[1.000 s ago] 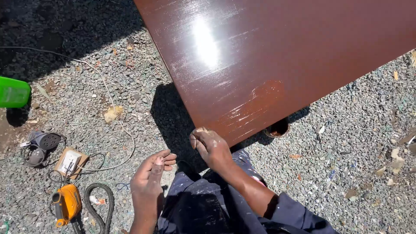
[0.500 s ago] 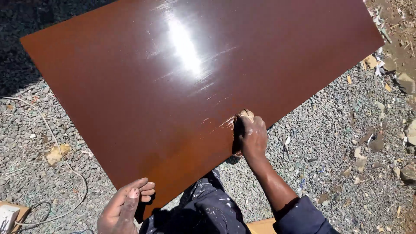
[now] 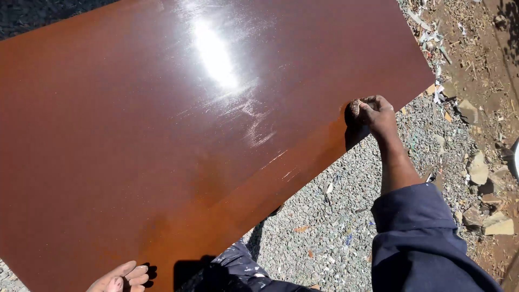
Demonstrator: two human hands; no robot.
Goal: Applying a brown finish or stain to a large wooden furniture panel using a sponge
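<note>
head: right hand on brown board

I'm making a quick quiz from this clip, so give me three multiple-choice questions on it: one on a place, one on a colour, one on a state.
1. Where does the right hand press its small pad?
A. the board's near edge
B. the board's middle
C. the gravel

2. What colour is the board?
A. green
B. glossy reddish-brown
C. white

3. How is the left hand?
A. clenched around a tool
B. open, holding nothing
C. gripping a stone

Answers: 1 A, the fingers sit at the edge over the gravel. 2 B, the surface shines brown. 3 B, the fingers lie loose by the board's lower edge.
</note>
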